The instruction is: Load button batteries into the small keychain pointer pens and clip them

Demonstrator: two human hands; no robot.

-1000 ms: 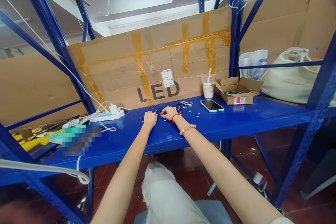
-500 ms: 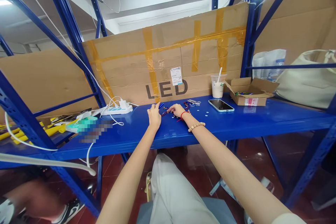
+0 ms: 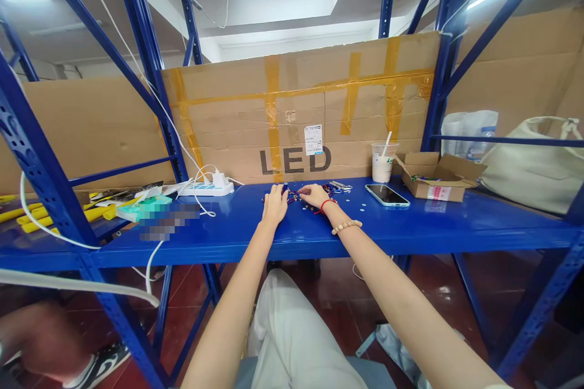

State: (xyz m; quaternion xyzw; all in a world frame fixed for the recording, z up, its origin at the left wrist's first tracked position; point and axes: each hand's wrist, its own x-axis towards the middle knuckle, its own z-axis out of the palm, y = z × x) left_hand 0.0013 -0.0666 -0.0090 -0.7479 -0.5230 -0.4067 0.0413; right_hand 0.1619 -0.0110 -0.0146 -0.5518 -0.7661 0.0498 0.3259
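My left hand (image 3: 275, 204) is palm down on the blue shelf, its fingers bent close together over something small that they mostly hide. Bits of dark blue and red show beside its fingertips. A short way to the right, my right hand (image 3: 314, 196) has thumb and fingers drawn together low over small shiny red and blue pieces (image 3: 292, 196), too small to make out. Behind its wrist lies a loose heap of little metal and coloured pieces (image 3: 338, 187). A few small pale discs (image 3: 362, 206) are scattered to the right.
A phone (image 3: 387, 196), a drink cup with a straw (image 3: 382, 165) and an opened cardboard box (image 3: 431, 181) stand on the right. At left are a white power strip (image 3: 206, 189) with cables and a teal packet (image 3: 145, 207). Taped cardboard (image 3: 228, 127) backs the blue shelf (image 3: 246, 237).
The view has tilted up a little. My left hand has turned more palm down, and the blue piece at its fingertips is now mostly hidden. My right hand stays over the small pieces.
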